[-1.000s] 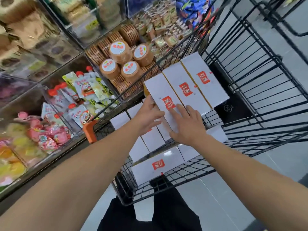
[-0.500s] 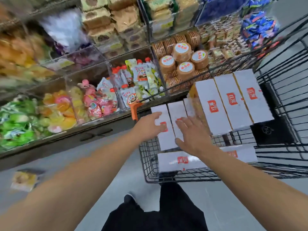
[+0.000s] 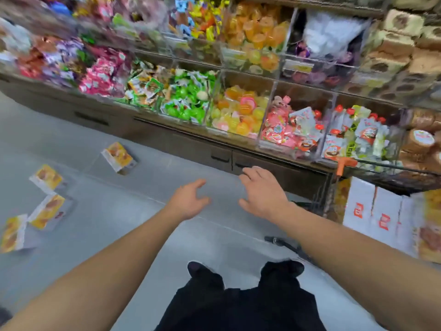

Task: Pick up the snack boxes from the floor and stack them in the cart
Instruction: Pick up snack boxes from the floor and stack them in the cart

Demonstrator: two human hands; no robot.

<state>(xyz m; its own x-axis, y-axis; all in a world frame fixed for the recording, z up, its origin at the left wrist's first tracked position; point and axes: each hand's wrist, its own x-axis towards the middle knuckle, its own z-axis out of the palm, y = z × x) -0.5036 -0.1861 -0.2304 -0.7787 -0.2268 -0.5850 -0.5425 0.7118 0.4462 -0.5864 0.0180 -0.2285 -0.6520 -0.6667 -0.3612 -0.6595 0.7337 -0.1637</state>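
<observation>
Both hands, left hand (image 3: 188, 201) and right hand (image 3: 262, 194), spread, hold nothing; snack boxes (image 3: 47, 177) on floor (image 3: 119, 223) at nine o'clock (blurred), cart (image 3: 381, 177) at three.

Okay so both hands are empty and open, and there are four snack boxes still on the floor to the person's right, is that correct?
Not quite: the head view shows the four snack boxes on the floor to the person's left. The left hand and right hand are indeed empty and open.

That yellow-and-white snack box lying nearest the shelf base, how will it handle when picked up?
The yellow-and-white cardboard snack box looks flat-sided and crisp-edged, so it is probably stiff and unlikely to roll. It lies tilted on the smooth grey floor, so a push would probably slide it. Its weight cannot be judged.
</observation>
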